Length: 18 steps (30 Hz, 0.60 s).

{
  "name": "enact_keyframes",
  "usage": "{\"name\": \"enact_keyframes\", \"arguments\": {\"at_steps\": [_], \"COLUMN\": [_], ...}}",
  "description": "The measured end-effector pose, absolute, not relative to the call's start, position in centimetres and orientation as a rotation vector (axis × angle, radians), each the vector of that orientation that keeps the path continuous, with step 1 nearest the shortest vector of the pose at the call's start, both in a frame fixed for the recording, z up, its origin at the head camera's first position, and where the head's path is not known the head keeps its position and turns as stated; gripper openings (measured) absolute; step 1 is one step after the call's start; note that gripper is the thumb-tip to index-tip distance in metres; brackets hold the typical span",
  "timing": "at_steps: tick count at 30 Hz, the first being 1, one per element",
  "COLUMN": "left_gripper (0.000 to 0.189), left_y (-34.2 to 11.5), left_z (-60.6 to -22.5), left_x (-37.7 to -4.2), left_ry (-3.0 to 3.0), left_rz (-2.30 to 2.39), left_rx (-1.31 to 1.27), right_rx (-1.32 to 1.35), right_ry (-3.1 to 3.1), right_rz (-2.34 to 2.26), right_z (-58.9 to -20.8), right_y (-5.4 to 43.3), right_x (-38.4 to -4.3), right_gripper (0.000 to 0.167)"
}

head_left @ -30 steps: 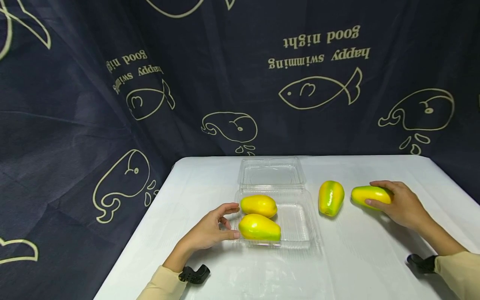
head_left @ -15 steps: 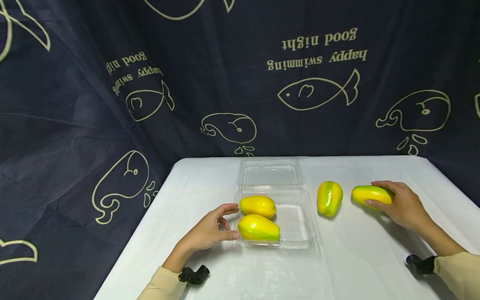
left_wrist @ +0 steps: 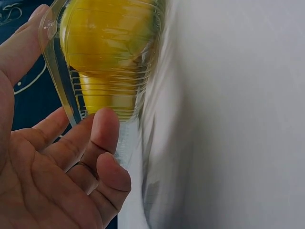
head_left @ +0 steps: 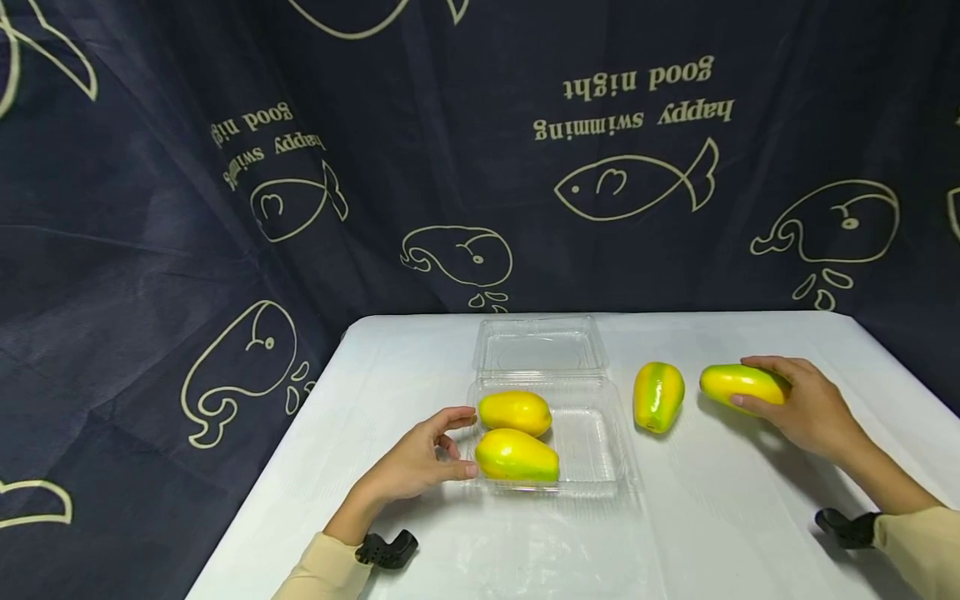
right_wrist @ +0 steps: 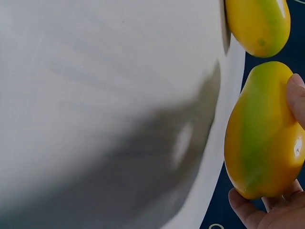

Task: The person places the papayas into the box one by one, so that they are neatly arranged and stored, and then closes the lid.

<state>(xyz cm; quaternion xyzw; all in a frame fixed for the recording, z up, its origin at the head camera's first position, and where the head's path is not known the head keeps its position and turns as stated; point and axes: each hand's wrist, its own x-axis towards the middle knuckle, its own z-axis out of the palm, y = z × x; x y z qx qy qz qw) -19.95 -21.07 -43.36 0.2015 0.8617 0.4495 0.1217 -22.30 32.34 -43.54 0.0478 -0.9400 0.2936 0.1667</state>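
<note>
My right hand (head_left: 810, 408) grips a yellow-green papaya (head_left: 738, 384), thumb on the near side and fingers over the far side. In the right wrist view this papaya (right_wrist: 262, 133) is raised above the tabletop, its shadow falling below. My left hand (head_left: 420, 454) holds the left rim of an open clear plastic clamshell container (head_left: 626, 450). In the left wrist view the thumb lies on the container's rim (left_wrist: 59, 71), while the lower fingers curl loosely by its ribbed wall. Two papayas (head_left: 514, 412) lie side by side in the container's left part.
Another papaya (head_left: 659, 397) lies on the white-covered table (head_left: 712, 517) between the container and my right hand. The container's lid (head_left: 540, 346) is folded back toward the far edge. A dark printed cloth (head_left: 465, 150) hangs behind the table and along its left.
The papaya in my right hand has risen slightly off the table since half a second ago. My left hand and the container have stayed in place.
</note>
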Motion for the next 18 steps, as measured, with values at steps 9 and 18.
{"name": "enact_keyframes", "arguments": {"at_steps": [9,18], "left_gripper": [0.083,0.083], "left_y": [-21.0,-21.0], "left_z": [-43.3,-43.2], "left_x": [-20.1,-20.1], "left_ry": [2.512,2.518], "left_rz": [1.307,1.293], "left_rx": [0.6,0.606], "right_rx": [0.135,0.17], "right_ry": [-2.627,-2.593], "right_rz": [0.846,0.848], "right_z": [-42.9,-41.6], "right_y": [31.7,30.7], "right_x": [-22.0,-21.8], "right_gripper": [0.062,0.062]}}
